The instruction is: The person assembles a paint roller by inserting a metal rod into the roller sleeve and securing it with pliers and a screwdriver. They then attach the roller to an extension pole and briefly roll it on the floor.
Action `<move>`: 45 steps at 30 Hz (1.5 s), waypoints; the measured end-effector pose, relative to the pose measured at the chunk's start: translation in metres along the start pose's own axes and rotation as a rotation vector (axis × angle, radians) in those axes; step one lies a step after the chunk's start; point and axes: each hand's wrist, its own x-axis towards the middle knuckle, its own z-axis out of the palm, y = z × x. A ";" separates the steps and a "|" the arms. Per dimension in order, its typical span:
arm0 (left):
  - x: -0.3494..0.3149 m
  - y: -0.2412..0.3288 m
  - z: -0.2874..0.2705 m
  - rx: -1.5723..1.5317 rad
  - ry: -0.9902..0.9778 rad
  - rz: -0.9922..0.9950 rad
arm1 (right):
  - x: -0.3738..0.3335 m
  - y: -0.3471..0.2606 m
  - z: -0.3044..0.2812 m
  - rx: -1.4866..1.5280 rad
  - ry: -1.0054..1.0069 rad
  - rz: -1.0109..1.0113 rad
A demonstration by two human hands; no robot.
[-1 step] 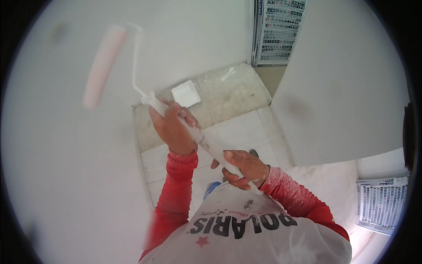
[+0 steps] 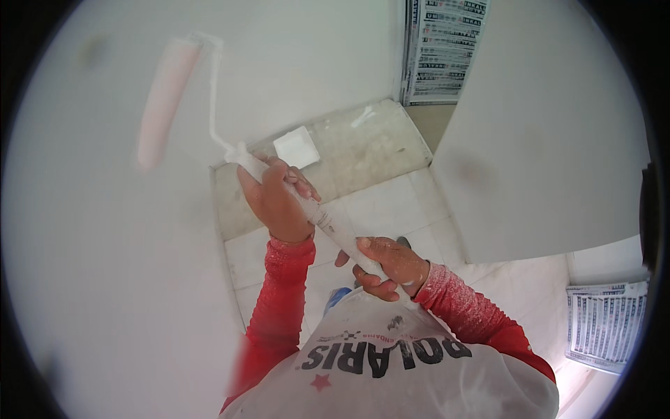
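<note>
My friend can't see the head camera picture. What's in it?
A person's left hand and right hand grip a long-handled pink paint roller in front of a white wall. A square white object sits on a beige surface.

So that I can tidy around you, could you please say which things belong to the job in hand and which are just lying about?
Belongs to the job:
Pink roller
White handle, held by the left hand and right hand

Seemingly lying about:
White scrap on the tiles
White square object, use unclear
Printed sheet, far right
</note>
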 end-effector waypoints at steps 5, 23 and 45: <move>-0.001 0.002 0.002 0.056 0.005 -0.024 | 0.002 -0.002 0.008 -0.179 0.057 -0.064; 0.016 -0.032 -0.010 0.050 -0.021 -0.144 | 0.022 0.013 -0.001 -0.766 0.418 -0.248; 0.099 -0.319 -0.166 0.172 0.099 -1.042 | 0.034 0.121 -0.214 0.126 0.216 0.214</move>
